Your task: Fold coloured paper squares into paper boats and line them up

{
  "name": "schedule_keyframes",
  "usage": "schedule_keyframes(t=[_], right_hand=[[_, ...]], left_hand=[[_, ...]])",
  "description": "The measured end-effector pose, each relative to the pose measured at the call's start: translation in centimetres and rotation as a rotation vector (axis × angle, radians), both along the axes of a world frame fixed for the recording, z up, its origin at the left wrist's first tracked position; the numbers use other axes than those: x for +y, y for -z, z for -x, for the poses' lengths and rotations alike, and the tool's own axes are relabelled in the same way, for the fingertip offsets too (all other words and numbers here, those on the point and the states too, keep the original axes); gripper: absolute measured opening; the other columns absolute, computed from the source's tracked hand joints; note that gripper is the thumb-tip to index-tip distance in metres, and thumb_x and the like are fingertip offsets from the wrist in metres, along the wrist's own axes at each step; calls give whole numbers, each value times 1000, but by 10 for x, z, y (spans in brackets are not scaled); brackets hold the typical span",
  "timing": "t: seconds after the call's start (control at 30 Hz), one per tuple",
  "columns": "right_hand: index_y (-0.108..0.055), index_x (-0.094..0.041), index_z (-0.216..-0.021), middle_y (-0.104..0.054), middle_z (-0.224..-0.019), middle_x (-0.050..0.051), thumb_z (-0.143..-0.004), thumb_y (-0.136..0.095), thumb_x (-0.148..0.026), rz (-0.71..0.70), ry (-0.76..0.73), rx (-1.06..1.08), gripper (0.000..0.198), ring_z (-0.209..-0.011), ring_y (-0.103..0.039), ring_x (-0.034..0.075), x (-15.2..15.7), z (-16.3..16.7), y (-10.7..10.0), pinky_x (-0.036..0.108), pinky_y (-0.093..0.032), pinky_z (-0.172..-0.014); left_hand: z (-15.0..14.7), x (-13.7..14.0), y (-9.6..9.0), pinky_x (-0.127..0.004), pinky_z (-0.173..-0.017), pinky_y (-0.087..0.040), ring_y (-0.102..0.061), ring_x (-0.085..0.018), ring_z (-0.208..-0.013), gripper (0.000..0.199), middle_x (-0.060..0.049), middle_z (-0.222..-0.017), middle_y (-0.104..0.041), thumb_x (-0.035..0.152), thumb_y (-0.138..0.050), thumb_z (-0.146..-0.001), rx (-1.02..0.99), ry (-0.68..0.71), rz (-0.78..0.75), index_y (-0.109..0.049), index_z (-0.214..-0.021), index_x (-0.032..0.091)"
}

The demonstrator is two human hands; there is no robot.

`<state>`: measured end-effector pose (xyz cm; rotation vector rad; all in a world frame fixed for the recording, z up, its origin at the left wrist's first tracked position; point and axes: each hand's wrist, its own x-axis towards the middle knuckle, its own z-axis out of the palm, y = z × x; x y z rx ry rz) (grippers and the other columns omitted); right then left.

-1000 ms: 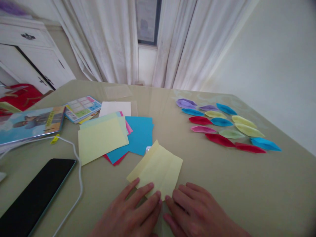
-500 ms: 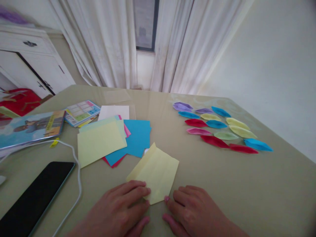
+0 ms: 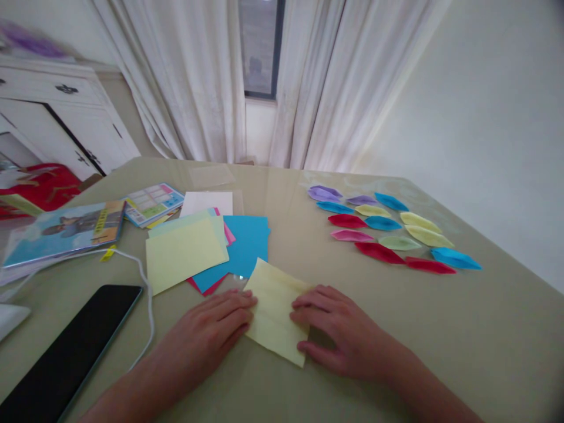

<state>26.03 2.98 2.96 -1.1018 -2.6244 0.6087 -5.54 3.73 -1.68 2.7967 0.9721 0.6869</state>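
Observation:
A pale yellow sheet of paper [image 3: 277,311], faintly creased, is between my two hands near the front of the table. My left hand [image 3: 220,326] has its fingers close together over the sheet's left edge, with the thumb hidden. At the right edge, my right hand [image 3: 332,329] curls its fingers onto the paper, and its thumb touches near the lower right corner. Beyond the left hand lies a fanned pile of coloured paper, with a yellow sheet [image 3: 185,249] on top and a blue sheet [image 3: 249,241] sticking out.
Several folded paper pieces in rows, among them a red one [image 3: 379,252], lie at the right. At the left are a black phone [image 3: 74,352], a white cable [image 3: 147,294], a picture book [image 3: 66,229] and a printed card [image 3: 154,202]. Curtains [image 3: 198,76] hang behind the table.
The yellow sheet has turned and sits slightly further right. My left hand has moved up along its left side, and my right hand has moved up onto its right edge.

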Motion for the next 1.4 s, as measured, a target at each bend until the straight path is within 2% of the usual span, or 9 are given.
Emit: schedule_keyframes(t=[0.1, 0.23, 0.33, 0.57, 0.83, 1.07, 1.2, 1.3, 1.4], right_hand=[[-68, -20, -131, -71, -134, 9, -101, -65, -26, -2, -21, -14, 31, -121, -64, 26, -7, 8, 6, 43, -48, -112], [-66, -18, -136, -71, -132, 10, -101, -59, -18, -31, 20, -18, 36, -118, -65, 26, -16, 18, 12, 41, -54, -107], [-64, -18, -138, -72, -131, 11, -101, -61, -17, -61, 30, -31, 38, -116, -66, 28, -18, 21, 13, 44, -56, -104], [-69, -19, -120, -75, -123, 9, -107, -59, -18, -173, -89, -58, 17, -111, -69, 23, -21, 23, 17, 36, -56, -101], [-71, -18, -113, -77, -118, 6, -106, -64, -20, -196, -56, 6, 11, -106, -71, 22, -25, 26, 21, 35, -56, -100], [-70, -18, -104, -77, -109, 8, -109, -58, -20, -259, -44, 18, 12, -103, -71, 22, -29, 29, 29, 37, -56, -98], [-70, -16, -108, -77, -106, 7, -109, -57, -17, -281, -2, 79, 13, -99, -70, 22, -28, 31, 37, 36, -56, -95], [-69, -16, -107, -76, -103, 6, -110, -55, -18, -283, 22, 98, 15, -95, -69, 21, -28, 34, 39, 35, -56, -92], [-69, -17, -106, -76, -102, 7, -112, -53, -20, -264, 32, 79, 17, -92, -68, 21, -27, 35, 35, 34, -56, -88]], left_hand=[[-5, -2, -4, -45, -114, -52, -70, -22, -123, 34, -4, -132, -77, 11, -47, -109, -18, -27, -33, -66, -135, 22], [-30, -19, -12, -45, -91, -60, -73, -26, -104, 29, -5, -122, -78, 33, -65, -105, -23, 79, 27, -66, -132, 20], [-40, -27, -11, -43, -85, -57, -71, -26, -95, 18, -5, -113, -78, 21, -63, -105, 9, 122, 17, -68, -122, 18], [-36, -23, -5, -35, -78, -52, -65, -21, -88, 20, -3, -99, -72, 20, -54, -109, -130, 19, 135, -74, -108, 23], [-27, -22, -7, -37, -87, -47, -64, -22, -91, 16, -1, -98, -72, 14, -61, -105, 4, 121, 103, -71, -115, 23], [-37, -27, -6, -38, -83, -44, -59, -23, -85, 19, -2, -91, -66, 19, -53, -108, -102, 2, 298, -68, -97, 23], [-40, -27, -3, -38, -87, -45, -61, -23, -91, 14, -1, -97, -69, 16, -55, -107, -164, -42, 362, -66, -106, 25], [-40, -26, -1, -37, -87, -46, -61, -23, -91, 15, -1, -97, -69, 12, -55, -106, -178, -62, 354, -63, -111, 24], [-39, -27, 0, -37, -81, -47, -60, -23, -87, 16, -2, -96, -67, 10, -57, -104, -119, -46, 270, -66, -104, 24]])
